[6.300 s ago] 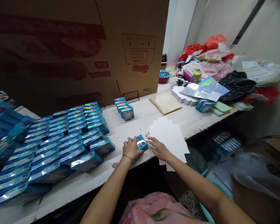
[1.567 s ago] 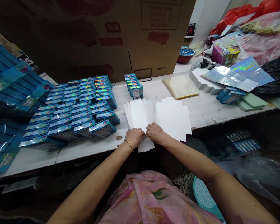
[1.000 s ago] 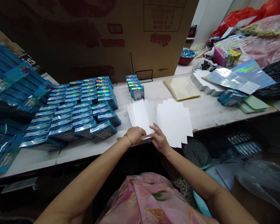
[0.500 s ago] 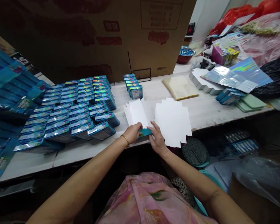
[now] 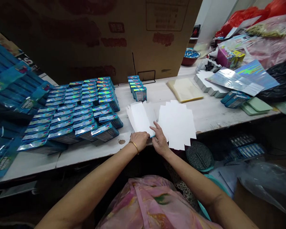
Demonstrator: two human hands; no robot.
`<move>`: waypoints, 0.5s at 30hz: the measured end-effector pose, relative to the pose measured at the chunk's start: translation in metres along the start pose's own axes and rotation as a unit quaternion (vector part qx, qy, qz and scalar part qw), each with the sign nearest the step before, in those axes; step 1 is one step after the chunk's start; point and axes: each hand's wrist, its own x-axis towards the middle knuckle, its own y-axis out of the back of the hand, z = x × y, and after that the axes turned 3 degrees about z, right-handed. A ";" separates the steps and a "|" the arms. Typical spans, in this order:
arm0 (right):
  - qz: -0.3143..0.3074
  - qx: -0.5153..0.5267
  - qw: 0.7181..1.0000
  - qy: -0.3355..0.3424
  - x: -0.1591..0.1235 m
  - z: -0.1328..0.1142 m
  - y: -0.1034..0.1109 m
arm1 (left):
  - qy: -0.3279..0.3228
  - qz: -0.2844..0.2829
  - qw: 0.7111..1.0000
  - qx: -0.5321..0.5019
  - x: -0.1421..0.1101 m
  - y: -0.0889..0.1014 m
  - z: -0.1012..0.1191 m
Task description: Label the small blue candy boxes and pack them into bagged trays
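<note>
The left hand (image 5: 139,140) is closed, its curled fingers gripping the near end of a partly folded white card blank (image 5: 141,118); a gold bangle (image 5: 134,147) circles that wrist. The right hand (image 5: 160,140) has its fingers extended, with the tips at the blank's near right corner; whether that grip is pinching anything I cannot tell. A sliver of blue shows between the hands, but most of it is hidden. The blank lies at the front edge of the white tabletop (image 5: 214,116), its side panels partly raised along the far end. It looks like thin, light card, fairly stiff along the panels yet likely to crease or dent if squeezed mid-panel. The printed blue side is probably slick, so holding it by the fold lines and near corners, with flat fingertips, seems kindest. Just right of it is a stack of flat white blanks (image 5: 177,124). To the left stand close rows of small blue boxes (image 5: 82,109), and beyond the blank is a shorter row of blue boxes (image 5: 140,93). Farther right lies a pile of yellowish clear film (image 5: 184,89); behind everything rises a large brown cardboard carton (image 5: 85,41).
</note>
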 end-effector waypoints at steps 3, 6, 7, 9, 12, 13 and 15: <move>-0.018 0.001 1.000 -0.010 0.003 -0.001 0.002 | 0.014 -0.062 0.998 0.001 0.009 0.010 0.001; -0.045 0.003 0.999 -0.021 0.004 0.000 0.004 | 0.012 -0.117 0.993 0.000 0.017 0.020 0.000; -0.054 0.005 0.998 -0.022 0.003 0.000 0.004 | 0.010 -0.133 0.991 -0.005 0.019 0.022 -0.001; -0.072 0.005 0.997 -0.016 0.004 0.001 0.008 | 0.008 -0.154 0.988 -0.018 0.022 0.023 -0.002; -0.083 -0.034 0.996 0.020 0.009 -0.005 0.020 | 0.004 -0.162 0.986 -0.035 0.021 0.022 -0.005; -0.085 -0.065 0.993 0.041 0.012 -0.010 0.025 | -0.003 -0.159 0.986 -0.042 0.018 0.021 -0.007; -0.106 -0.145 0.979 0.093 0.019 -0.024 0.031 | -0.028 -0.107 0.991 -0.074 0.008 0.018 -0.013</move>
